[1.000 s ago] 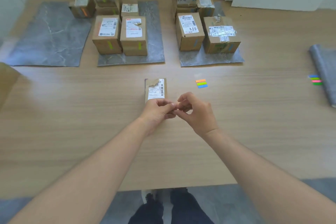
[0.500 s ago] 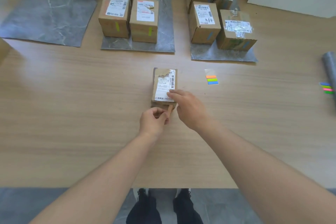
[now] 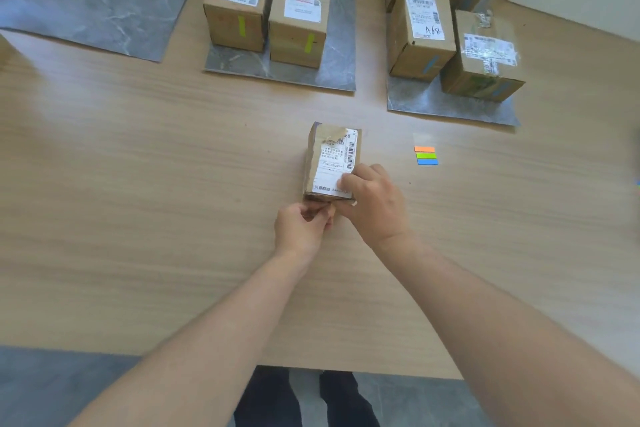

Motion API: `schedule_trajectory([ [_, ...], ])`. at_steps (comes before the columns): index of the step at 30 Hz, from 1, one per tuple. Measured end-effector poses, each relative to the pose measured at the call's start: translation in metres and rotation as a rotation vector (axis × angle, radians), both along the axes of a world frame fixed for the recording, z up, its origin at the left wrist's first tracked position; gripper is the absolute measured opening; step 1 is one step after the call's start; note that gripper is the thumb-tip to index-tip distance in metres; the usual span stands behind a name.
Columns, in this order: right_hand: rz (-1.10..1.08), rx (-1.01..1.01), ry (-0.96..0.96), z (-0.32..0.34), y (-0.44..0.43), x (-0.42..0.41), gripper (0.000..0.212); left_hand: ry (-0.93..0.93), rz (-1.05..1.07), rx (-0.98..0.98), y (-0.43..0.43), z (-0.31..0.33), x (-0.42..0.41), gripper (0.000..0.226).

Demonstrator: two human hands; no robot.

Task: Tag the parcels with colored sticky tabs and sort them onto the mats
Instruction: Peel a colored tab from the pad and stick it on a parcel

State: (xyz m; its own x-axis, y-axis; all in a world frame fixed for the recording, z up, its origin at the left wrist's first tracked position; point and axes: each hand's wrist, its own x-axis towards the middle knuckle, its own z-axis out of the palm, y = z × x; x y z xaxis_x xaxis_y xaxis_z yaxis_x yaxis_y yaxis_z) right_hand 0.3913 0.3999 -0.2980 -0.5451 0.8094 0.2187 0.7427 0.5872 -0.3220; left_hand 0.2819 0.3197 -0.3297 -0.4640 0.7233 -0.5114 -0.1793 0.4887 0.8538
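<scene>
A small brown parcel with a white shipping label lies on the wooden table in front of me. My right hand grips its near right corner, fingers curled over the label. Just left of it, my left hand is at the parcel's near face, its fingertips pinching a small sticky tab that is mostly hidden. A pad of orange, green and blue sticky tabs lies to the parcel's right. Beyond are three grey mats: the left mat, the middle mat and the right mat.
Two boxes with green tabs stand on the middle mat. Boxes with blue tabs stand on the right mat, with more stacked behind. The table's near edge runs just above my legs.
Both hands moved forward from mid-air onto the parcel. The right hand went from its top to gripping its near corner; the left brought the tab to the near face.
</scene>
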Motion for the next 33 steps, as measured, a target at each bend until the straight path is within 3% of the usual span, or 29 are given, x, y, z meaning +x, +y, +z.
schedule_trajectory([
  [5,-0.006,0.166,-0.031,-0.012,-0.003,-0.008,0.052,0.029,0.112,-0.122,-0.012,-0.004,-0.032,0.017],
  [9,-0.016,0.192,-0.003,-0.021,-0.008,-0.006,0.048,-0.091,0.185,-0.04,-0.008,0.011,-0.06,0.022],
  [12,-0.111,-0.147,0.35,-0.003,-0.014,0.0,0.025,-0.219,0.154,0.035,0.0,0.031,-0.062,0.035],
  [14,-0.416,-0.42,0.704,0.013,-0.015,-0.001,0.011,-0.266,0.081,0.07,0.005,0.042,-0.057,0.042],
  [16,-0.673,-0.741,0.895,0.018,-0.017,-0.007,0.029,-0.314,0.008,0.083,0.008,0.052,-0.05,0.046],
  [18,-0.722,-0.946,0.925,0.019,-0.022,-0.016,0.048,-0.35,-0.031,0.09,0.007,0.06,-0.046,0.047],
  [23,-0.741,-0.844,0.937,0.051,-0.04,-0.035,0.051,-0.289,-0.073,0.121,0.003,0.09,-0.052,0.045],
  [33,-0.58,-0.737,1.056,0.178,-0.073,-0.062,0.044,-0.088,-0.118,0.261,-0.034,0.234,-0.075,0.043],
])
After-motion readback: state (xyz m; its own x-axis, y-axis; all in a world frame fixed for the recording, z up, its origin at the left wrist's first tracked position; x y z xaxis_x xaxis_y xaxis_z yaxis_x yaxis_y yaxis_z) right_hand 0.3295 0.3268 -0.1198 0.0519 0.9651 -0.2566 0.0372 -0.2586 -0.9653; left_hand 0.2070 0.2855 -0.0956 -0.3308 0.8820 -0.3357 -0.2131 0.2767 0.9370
